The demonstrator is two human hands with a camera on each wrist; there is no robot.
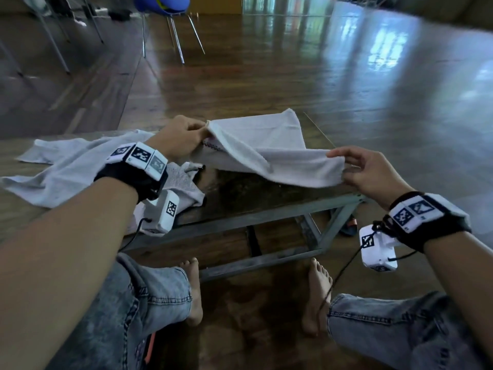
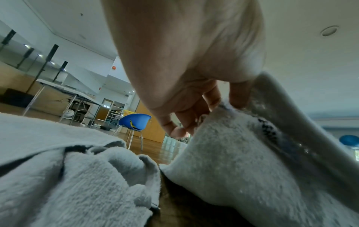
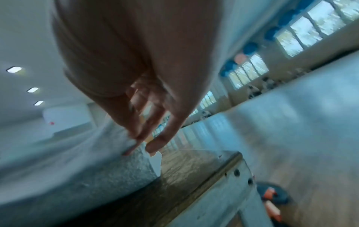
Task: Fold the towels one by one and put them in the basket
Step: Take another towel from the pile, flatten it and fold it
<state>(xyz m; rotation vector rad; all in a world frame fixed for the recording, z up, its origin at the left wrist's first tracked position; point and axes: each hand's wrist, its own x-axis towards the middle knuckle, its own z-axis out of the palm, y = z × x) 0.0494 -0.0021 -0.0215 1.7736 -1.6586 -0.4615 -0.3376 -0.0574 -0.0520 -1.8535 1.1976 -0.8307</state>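
A white towel (image 1: 269, 145) lies partly folded on the low wooden table (image 1: 240, 193), its near layer lifted. My left hand (image 1: 181, 137) pinches the towel's left corner by the stitched hem; in the left wrist view the fingers (image 2: 239, 98) grip the towel (image 2: 229, 153). My right hand (image 1: 365, 172) pinches the right corner of the lifted edge, seen blurred in the right wrist view with fingertips (image 3: 155, 144) on the towel (image 3: 97, 176). No basket is in view.
A second grey-white towel (image 1: 80, 169) lies crumpled on the table's left side, under my left forearm. The table's metal frame (image 1: 266, 212) and my bare feet are below. A blue chair (image 1: 162, 6) stands far back on the wooden floor.
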